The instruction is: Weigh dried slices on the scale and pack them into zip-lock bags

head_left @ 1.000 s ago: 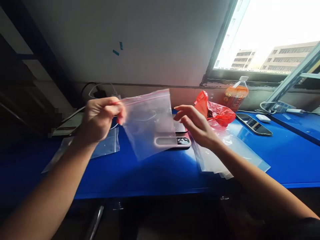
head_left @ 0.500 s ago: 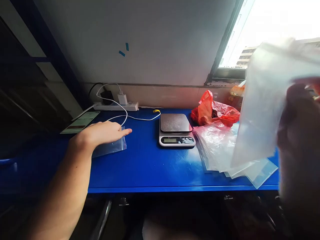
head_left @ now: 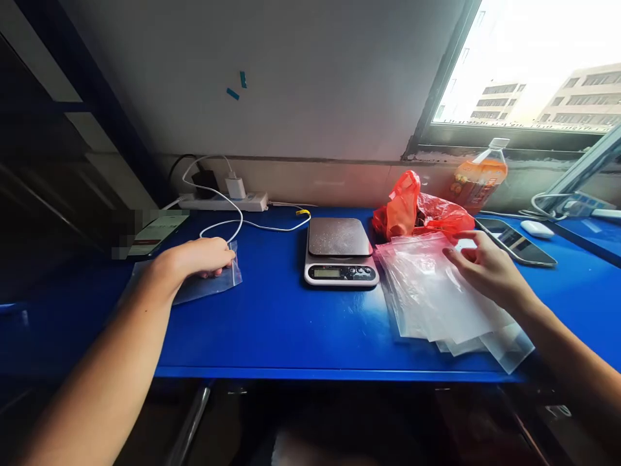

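Note:
My left hand (head_left: 208, 257) rests at the left of the table, its fingers curled and closed at the zip edge of a clear zip bag (head_left: 194, 291) lying flat there. The wrist hides part of that bag. On the right, my right hand (head_left: 482, 262) is over the top edge of a fanned stack of clear zip bags (head_left: 427, 298), thumb and forefinger apart with a gap between them. Between the hands stands a kitchen scale (head_left: 339, 239), its metal plate bare.
Behind the stack is a crumpled red plastic bag (head_left: 400, 213), with a drink bottle (head_left: 485, 175) at the window. A phone (head_left: 517, 243) and a white case (head_left: 537, 228) lie at the right. A power strip (head_left: 223, 202) with a white cable runs along the wall.
My right hand has come down from the upper right, and the bag it held raised now lies on the stack. The thumb of my left hand has folded in.

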Tool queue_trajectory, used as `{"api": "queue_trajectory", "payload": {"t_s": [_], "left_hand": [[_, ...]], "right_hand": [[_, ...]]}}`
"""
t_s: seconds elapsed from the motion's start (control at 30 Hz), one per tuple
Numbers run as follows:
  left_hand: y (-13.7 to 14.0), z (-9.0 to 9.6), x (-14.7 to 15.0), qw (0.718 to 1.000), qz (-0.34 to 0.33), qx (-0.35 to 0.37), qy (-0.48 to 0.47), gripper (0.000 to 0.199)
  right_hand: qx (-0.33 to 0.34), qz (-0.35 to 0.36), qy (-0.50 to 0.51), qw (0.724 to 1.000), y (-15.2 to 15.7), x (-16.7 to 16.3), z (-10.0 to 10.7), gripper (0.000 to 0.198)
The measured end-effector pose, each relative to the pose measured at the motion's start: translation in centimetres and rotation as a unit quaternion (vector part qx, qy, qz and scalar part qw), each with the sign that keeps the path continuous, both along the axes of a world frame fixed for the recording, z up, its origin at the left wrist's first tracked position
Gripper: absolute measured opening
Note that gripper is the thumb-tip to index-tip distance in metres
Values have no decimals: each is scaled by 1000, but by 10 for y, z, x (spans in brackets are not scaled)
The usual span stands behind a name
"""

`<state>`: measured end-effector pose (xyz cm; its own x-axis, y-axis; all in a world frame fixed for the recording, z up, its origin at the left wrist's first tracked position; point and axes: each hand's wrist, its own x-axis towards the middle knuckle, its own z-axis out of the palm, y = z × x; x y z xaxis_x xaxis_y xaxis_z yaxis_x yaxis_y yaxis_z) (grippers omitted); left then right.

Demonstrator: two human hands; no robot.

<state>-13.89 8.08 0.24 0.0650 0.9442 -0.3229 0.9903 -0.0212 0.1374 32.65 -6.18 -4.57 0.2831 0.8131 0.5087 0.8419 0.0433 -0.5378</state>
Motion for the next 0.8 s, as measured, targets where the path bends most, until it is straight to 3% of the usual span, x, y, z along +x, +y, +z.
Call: {"api": "queue_trajectory", "payload": {"t_s": [0.1,0.17,0.23,0.3,0.37,0.43,0.5,0.57,0.67,0.8], "left_hand": [[3,0,-4,1000,-1,24,10,21],[4,1,-1,998,-12,53,12,22],[1,3,8,996,-37,84,-8,25],[-8,4,24,989,-80,112,-54,26],[-24,5,46,976,-128,137,-110,25],[-42,6,69,960,-165,160,-161,28],[-59,7,88,923,-220,185,-255,30],[-71,9,99,882,-266,187,-340,31],[-75,12,104,851,-294,174,-400,30],[-72,16,109,843,-333,161,-390,30]], "right_hand": [[-40,-74,-42,996,1,4,2,25],[5,-103,-79,992,-6,1,11,22],[92,-99,-125,983,-15,-15,25,16],[189,-45,-152,969,-24,-45,43,11],[216,82,-137,963,-27,-86,57,7],[157,197,-97,963,-22,-128,64,13],[35,286,-75,955,-9,-161,63,21],[-54,308,-15,950,4,-180,57,32],[-84,325,59,940,12,-188,45,28],[-90,345,93,930,7,-185,37,21]]}}
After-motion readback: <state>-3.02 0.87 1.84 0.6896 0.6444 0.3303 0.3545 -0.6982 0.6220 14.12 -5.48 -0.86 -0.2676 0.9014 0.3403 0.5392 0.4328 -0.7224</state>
